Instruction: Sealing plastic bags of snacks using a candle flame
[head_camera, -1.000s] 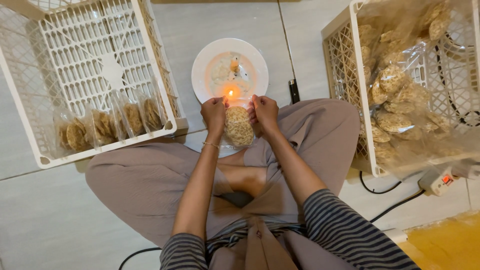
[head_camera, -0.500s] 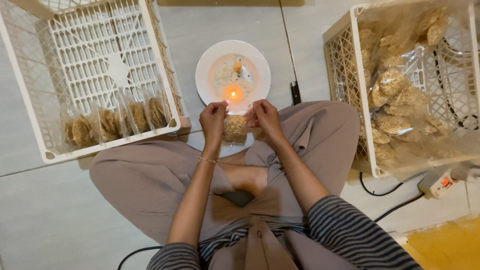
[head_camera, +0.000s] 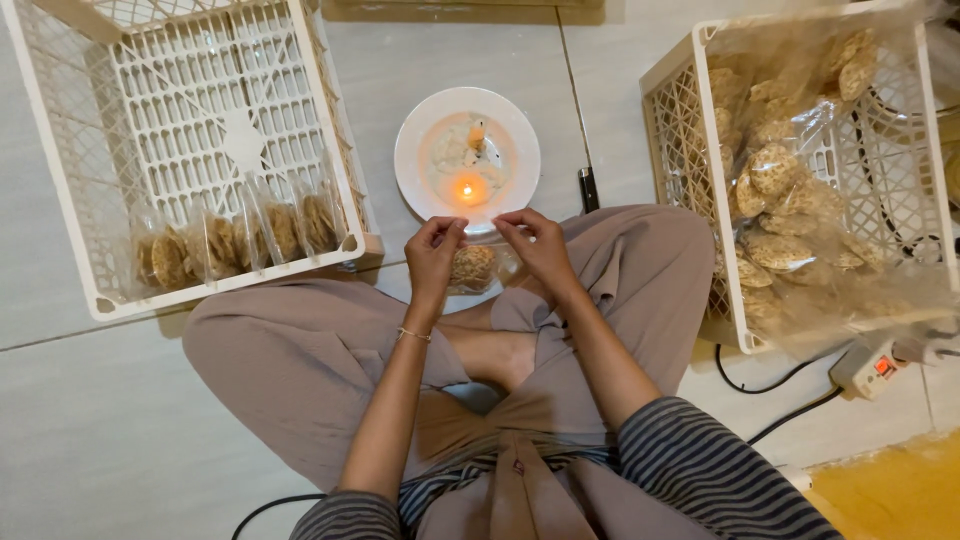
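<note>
I sit cross-legged on a tiled floor. My left hand (head_camera: 433, 252) and my right hand (head_camera: 536, 246) pinch the two top corners of a small clear bag of round brown crackers (head_camera: 473, 267), holding its upper edge stretched just below a lit candle flame (head_camera: 467, 190). The candle stands in melted wax on a white plate (head_camera: 416, 148) on the floor right in front of my hands. A second, unlit candle stub (head_camera: 477, 134) stands farther back on the plate.
A white plastic crate (head_camera: 60, 150) at the left holds several sealed cracker bags (head_camera: 240, 238) along its near wall. A second crate (head_camera: 690, 130) at the right holds a large clear sack of loose crackers (head_camera: 790, 200). A power strip (head_camera: 872, 366) with cables lies at the right.
The bag has dropped lower and nearer my lap, and my hands have slid apart to its top corners. The view has shifted slightly.
</note>
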